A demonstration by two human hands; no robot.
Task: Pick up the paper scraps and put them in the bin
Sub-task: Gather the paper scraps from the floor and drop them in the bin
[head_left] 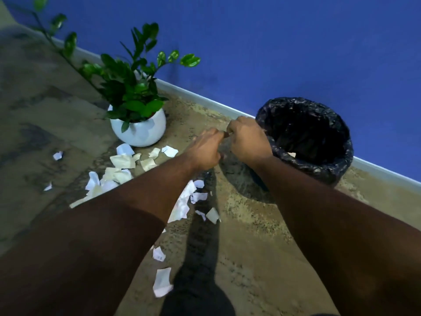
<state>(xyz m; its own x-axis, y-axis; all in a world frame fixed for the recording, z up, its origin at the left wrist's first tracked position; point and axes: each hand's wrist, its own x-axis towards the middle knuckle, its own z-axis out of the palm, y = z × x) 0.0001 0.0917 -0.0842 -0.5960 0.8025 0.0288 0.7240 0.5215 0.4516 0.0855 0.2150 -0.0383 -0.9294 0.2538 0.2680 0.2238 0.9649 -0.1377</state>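
Standing against the blue wall (296, 42) at far right, the bin (319, 165) is lined with a black bag; one pale scrap shows inside near its near rim, the rest of the interior too dark to read. White round pot (139, 131) at far left holds a green leafy plant (132, 92).

Paper scraps (123, 161): torn, irregular, white to cream, scattered on the mottled brown floor (250, 258) from just near the pot down toward the near centre; a few outliers further left.

Left hand (205, 151) and right hand (248, 140) meet fingertip to fingertip just left of the bin rim, backs toward camera. Grip of each: fingers curled inward, cannot tell whether anything is pinched.

Floor right of the scraps and near the bin is bare. White skirting (205, 99) edges the wall.
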